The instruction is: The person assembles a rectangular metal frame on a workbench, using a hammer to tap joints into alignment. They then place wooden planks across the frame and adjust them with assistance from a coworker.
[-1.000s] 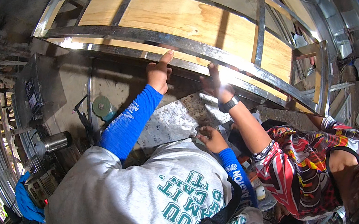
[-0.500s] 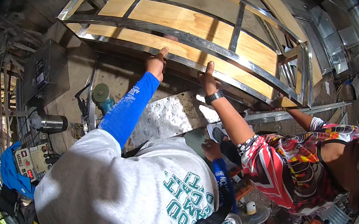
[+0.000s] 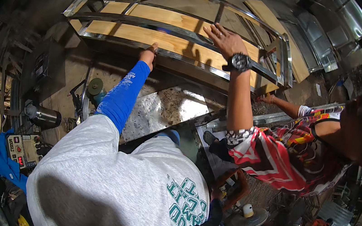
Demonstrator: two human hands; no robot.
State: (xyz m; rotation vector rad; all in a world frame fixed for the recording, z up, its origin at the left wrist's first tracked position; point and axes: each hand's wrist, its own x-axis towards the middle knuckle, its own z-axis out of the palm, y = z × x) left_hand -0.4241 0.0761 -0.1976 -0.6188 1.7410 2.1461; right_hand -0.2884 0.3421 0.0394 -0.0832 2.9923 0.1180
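Steadying a steel frame (image 3: 125,18), far side, likely. Left hand (image 3: 148,56) on its near rail (fingers too small to tell, curled or flat); right hand hidden. Co-worker's hand (image 3: 224,38) spread flat further right. Next calls for an even, shared hold.

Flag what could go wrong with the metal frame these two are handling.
1. The left hand meets only the lower rail of the shiny metal frame. With so little contact, the frame might slip or tilt.
2. The co-worker's hand lies flat across a bar over the plywood. Fingers could get pinched if the frame shifts.
3. A control box sits low on the left, a likely trip hazard.
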